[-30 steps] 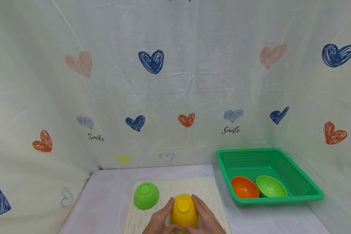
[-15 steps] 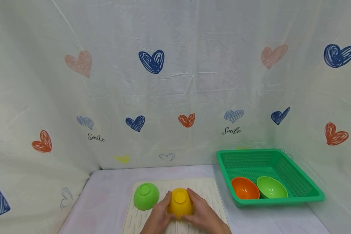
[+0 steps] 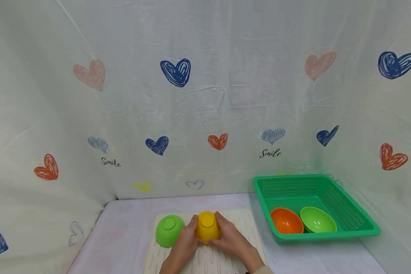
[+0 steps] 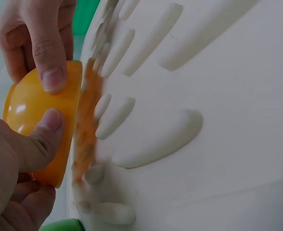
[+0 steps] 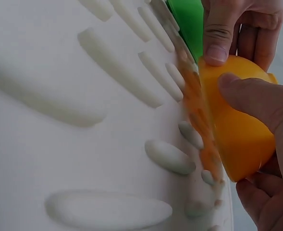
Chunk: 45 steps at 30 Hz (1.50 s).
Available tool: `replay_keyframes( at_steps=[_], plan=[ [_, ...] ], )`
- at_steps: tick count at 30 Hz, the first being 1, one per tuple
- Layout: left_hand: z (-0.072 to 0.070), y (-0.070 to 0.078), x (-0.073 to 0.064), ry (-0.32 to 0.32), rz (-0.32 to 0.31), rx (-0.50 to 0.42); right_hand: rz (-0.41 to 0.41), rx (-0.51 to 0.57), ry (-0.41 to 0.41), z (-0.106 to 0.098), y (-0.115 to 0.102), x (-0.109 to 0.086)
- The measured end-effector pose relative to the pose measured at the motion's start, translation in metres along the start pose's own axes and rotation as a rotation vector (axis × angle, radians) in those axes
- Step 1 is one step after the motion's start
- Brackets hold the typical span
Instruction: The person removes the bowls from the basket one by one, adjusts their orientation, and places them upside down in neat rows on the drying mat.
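Note:
A yellow bowl [image 3: 207,225] is upside down over a cream ridged mat [image 3: 210,262]. My left hand [image 3: 186,240] grips its left side and my right hand [image 3: 230,236] its right side. Both thumbs press the near wall of the yellow bowl [image 4: 35,103] in the left wrist view. From the right wrist camera, the rim of the yellow bowl [image 5: 242,120] faces the mat very closely; whether it touches cannot be told. Beside my left hand, an overturned green bowl [image 3: 169,231] rests on the mat's left part.
A green perforated basket [image 3: 359,217] stands at the right on the white-covered table [image 3: 126,236]. Inside it, an orange bowl [image 3: 286,221] and a light green bowl [image 3: 317,220] lean side by side. A white curtain [image 3: 205,95] printed with hearts closes off the back and sides.
Both hands have moved the yellow bowl away from me and slightly left across the mat, closer to the overturned green bowl. The basket and its bowls stay put.

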State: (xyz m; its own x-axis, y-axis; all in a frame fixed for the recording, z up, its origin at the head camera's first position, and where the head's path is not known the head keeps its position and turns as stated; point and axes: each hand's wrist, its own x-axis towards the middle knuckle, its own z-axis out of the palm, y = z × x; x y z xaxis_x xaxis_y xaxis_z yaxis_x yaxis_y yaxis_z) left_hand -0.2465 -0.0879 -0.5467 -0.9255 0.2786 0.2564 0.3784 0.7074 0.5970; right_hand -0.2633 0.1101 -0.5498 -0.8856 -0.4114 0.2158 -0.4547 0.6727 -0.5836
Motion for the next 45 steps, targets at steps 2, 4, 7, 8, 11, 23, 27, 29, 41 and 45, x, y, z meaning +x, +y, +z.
replay_keyframes(
  at_steps=[2, 4, 7, 8, 11, 23, 27, 29, 41, 45],
  plan=[
    [0.0, -0.001, 0.001, 0.001, -0.009, 0.004, -0.02, -0.006, 0.004, 0.001, 0.0, 0.002],
    [0.0, -0.001, 0.001, 0.003, -0.018, 0.001, -0.03, -0.009, 0.008, 0.003, 0.001, 0.004],
    [0.0, -0.001, 0.001, 0.002, -0.037, -0.015, -0.032, 0.003, 0.001, 0.005, 0.001, 0.006],
    [0.0, -0.002, 0.001, -0.002, -0.049, -0.022, -0.021, 0.009, -0.008, 0.006, 0.001, 0.007],
    [0.001, -0.003, 0.0, -0.009, -0.069, -0.03, 0.006, 0.029, -0.027, 0.008, 0.0, 0.008],
    [0.002, -0.007, -0.002, -0.013, -0.108, -0.033, 0.05, 0.003, -0.062, 0.012, -0.002, 0.011],
    [-0.001, -0.006, -0.002, -0.02, -0.11, -0.051, 0.064, -0.001, -0.072, 0.013, -0.003, 0.012],
    [-0.005, -0.005, -0.003, -0.022, -0.1, -0.063, 0.063, -0.007, -0.072, 0.013, -0.003, 0.012],
    [-0.079, -0.005, -0.022, 0.248, -0.163, -0.014, 0.113, 0.01, -0.102, 0.012, -0.005, 0.013],
    [-0.1, -0.016, -0.031, 0.313, -0.208, -0.001, 0.112, 0.011, -0.104, 0.011, -0.006, 0.013]
  ],
)
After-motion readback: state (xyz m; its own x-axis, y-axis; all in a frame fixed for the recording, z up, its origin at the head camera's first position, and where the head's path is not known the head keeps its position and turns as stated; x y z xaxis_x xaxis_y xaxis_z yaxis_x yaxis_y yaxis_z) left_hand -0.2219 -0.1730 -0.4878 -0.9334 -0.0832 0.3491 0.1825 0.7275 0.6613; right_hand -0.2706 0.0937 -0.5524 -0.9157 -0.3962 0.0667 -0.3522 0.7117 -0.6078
